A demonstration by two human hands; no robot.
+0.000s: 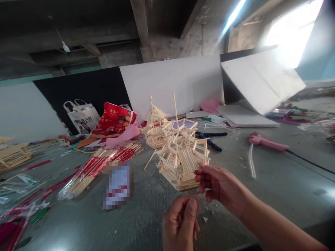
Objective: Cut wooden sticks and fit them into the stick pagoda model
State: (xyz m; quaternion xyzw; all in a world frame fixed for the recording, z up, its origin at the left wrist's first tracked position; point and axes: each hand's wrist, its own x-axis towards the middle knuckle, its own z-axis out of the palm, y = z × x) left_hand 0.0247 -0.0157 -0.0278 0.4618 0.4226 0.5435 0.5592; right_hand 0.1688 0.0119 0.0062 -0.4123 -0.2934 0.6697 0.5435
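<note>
A model pavilion of pale wooden sticks (187,157) stands on the grey table in front of me. One thin stick rises upright from its top. My right hand (218,183) is at the model's lower right side, fingers curled and the fingertips drawn together by the slatted panel; whether they touch it or pinch something small is unclear. Closer to me, my left hand (181,221) is closed, with the thumb pressed against the bent index finger. Anything between those fingers is too small or hidden to make out.
Behind is another stick model with a pointed roof (155,115). Dark-handled pliers (213,137) lie beyond the pavilion. A pink glue gun (269,142) with its cord rests right. Left are bundled red-marked sticks (98,167), a blurred packet (117,186) and a red bag (112,120).
</note>
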